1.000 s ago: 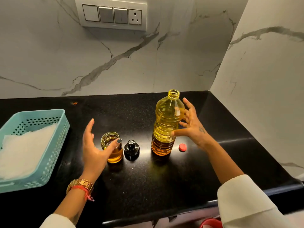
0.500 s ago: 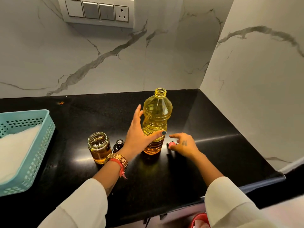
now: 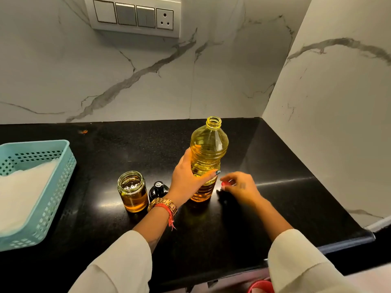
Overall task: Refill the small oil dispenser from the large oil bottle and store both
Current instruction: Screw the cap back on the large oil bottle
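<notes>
Left hand [image 3: 186, 178] grips uncapped oil bottle [image 3: 208, 157]; right hand [image 3: 241, 186] pinches red cap [image 3: 224, 183]; half-full jar [image 3: 132, 191] nearby

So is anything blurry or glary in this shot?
Head view: the right hand is motion-smeared around the red cap; the black counter carries a bright streak of glare; the left hand and oil bottle are sharp; wide-angle bending shows at the edges.

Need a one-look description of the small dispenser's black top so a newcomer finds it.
On the black countertop, look between the open glass jar of amber oil and the tall yellow oil bottle gripped by the left hand. The black top stands there, just above the gold watch: small, glossy, dome-shaped, the only black piece.
</notes>
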The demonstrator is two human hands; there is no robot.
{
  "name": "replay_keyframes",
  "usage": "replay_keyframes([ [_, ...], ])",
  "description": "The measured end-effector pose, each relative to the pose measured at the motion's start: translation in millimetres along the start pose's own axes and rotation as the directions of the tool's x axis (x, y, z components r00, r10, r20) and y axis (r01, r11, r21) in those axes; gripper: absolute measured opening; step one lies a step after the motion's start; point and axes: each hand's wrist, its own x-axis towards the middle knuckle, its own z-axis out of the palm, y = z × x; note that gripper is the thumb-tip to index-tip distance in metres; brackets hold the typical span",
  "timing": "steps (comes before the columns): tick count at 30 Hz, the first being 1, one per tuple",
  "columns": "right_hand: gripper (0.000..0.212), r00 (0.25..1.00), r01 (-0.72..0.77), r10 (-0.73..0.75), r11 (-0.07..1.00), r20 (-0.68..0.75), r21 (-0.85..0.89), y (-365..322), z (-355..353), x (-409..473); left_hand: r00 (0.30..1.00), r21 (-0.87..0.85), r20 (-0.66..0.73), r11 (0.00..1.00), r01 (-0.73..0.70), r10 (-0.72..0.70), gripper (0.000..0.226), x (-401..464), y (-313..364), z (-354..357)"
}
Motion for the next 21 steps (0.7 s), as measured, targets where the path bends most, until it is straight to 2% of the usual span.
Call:
replay_keyframes([
  [2,0.027,0.998,0.027,-0.006,0.949,-0.067,0.315,-17,-29,-3,1.000,0.003,0.001,1.000,0.001,-0.001,0.069,0,0,0],
  [4,0.028,0.989,0.132,-0.076,0.829,-0.124,0.543,-43,-69,-7,1.000,0.002,0.004,1.000,-0.002,0.002,0.068,0,1,0],
  [7,0.031,0.945,0.326,-0.255,0.683,-0.205,0.654,-89,-123,-15,1.000,-0.008,0.005,1.000,-0.006,0.006,0.065,-1,1,0],
  [9,0.032,0.898,0.427,-0.398,0.688,-0.188,0.587,-116,-144,-18,1.000,-0.013,0.008,1.000,0.000,0.000,0.066,-1,1,0],
  [11,0.030,0.840,0.533,-0.529,0.764,-0.120,0.365,-136,-150,-16,1.000,-0.018,0.013,1.000,0.006,-0.006,0.069,-1,0,0],
  [14,0.028,0.744,0.669,-0.669,0.743,-0.012,0.025,-148,-145,-6,1.000,-0.036,0.018,0.999,0.002,-0.002,0.072,-1,0,-1],
  [17,0.025,0.713,0.700,-0.699,0.708,0.051,-0.093,-150,-143,3,0.999,-0.040,0.034,0.999,0.010,-0.008,0.072,-1,1,-3],
  [21,0.026,0.696,0.717,-0.711,0.683,0.099,-0.139,-154,-147,6,0.999,-0.052,0.039,0.999,0.012,-0.010,0.074,-2,0,-3],
])
